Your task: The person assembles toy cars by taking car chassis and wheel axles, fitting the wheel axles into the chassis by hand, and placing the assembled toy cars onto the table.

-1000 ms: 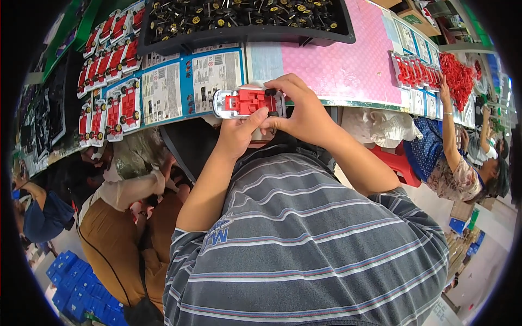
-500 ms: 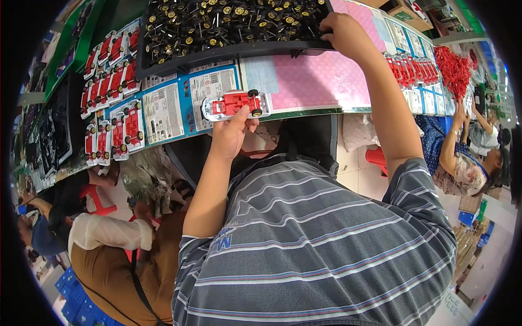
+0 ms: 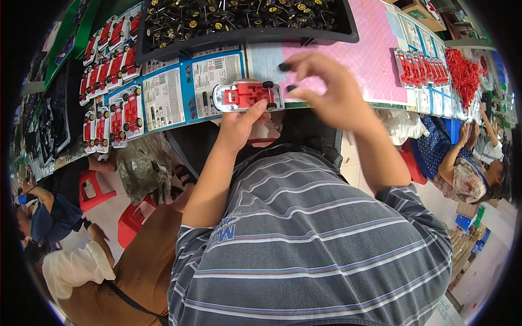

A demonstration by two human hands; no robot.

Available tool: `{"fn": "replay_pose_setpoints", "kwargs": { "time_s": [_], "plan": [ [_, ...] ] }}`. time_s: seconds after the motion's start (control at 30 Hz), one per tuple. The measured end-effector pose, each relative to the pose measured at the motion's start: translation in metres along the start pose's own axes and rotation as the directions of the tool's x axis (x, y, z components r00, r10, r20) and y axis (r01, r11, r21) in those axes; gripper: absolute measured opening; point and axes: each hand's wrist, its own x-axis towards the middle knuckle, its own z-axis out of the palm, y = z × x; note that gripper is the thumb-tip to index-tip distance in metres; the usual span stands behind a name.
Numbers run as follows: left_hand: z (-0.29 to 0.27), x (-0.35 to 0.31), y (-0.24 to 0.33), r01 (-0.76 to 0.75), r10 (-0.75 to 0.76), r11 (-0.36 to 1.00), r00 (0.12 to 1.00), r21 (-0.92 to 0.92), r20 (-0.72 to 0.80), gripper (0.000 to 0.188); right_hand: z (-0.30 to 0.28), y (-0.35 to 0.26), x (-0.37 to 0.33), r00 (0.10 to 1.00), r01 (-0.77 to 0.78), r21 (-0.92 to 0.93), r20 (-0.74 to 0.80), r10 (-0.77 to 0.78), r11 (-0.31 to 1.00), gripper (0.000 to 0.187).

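My left hand (image 3: 238, 129) is closed on a toy car (image 3: 247, 95) turned underside up, with a red base, a silver-white rim and black wheels at its right end. The thumb presses on the base near those wheels. Just right of the car, my right hand (image 3: 340, 98) pinches a wheel axle (image 3: 285, 67). One black wheel shows at the fingertip and another by the thumb; the rod between them is hard to make out. Beyond both hands, a black tray (image 3: 239, 39) holds many loose wheel axles with yellow hubs.
Rows of upturned red toy cars (image 3: 111, 79) lie on printed cards (image 3: 163, 100) at the left. More red car pieces (image 3: 421, 68) line up at the right, near a red heap (image 3: 463, 76). Other people sit on both sides. A pink sheet (image 3: 370, 81) covers part of the table.
My right hand has come from the tray's right edge down toward the car, now with a wheel axle in its fingers. The left hand and the car have shifted slightly right.
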Motion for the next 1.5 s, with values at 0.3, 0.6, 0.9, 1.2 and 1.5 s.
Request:
{"fn": "replay_pose_setpoints", "kwargs": {
  "time_s": [0.3, 0.6, 0.9, 1.2, 1.5],
  "plan": [
    [0.011, -0.006, -0.014, -0.225, 0.194, 0.928, 0.972, 0.296, 0.131, 0.036, 0.065, -0.014, 0.008, 0.999, 0.031, -0.015, 0.015, -0.031, 0.999, 0.04],
    [0.002, -0.022, -0.016, -0.166, 0.138, 0.947, 0.983, 0.276, 0.119, 0.05, 0.069, -0.025, 0.005, 0.994, 0.1, -0.082, 0.059, -0.096, 0.992, 0.055],
    [0.014, -0.028, -0.009, -0.288, 0.263, 0.952, 0.943, 0.104, 0.204, 0.04, 0.045, -0.038, -0.002, 0.945, 0.309, -0.11, 0.148, -0.292, 0.945, 0.065],
    [0.008, -0.031, 0.004, 0.029, -0.043, 0.998, 0.954, 0.05, 0.298, 0.052, 0.022, -0.04, -0.013, 0.966, 0.244, -0.184, -0.036, -0.254, 0.952, 0.044],
    [0.008, -0.028, 0.0, -0.037, 0.043, 0.999, 0.937, -0.025, 0.348, 0.035, 0.035, -0.035, -0.011, 0.983, 0.182, -0.069, 0.051, -0.179, 0.981, 0.054]
  ]
}}
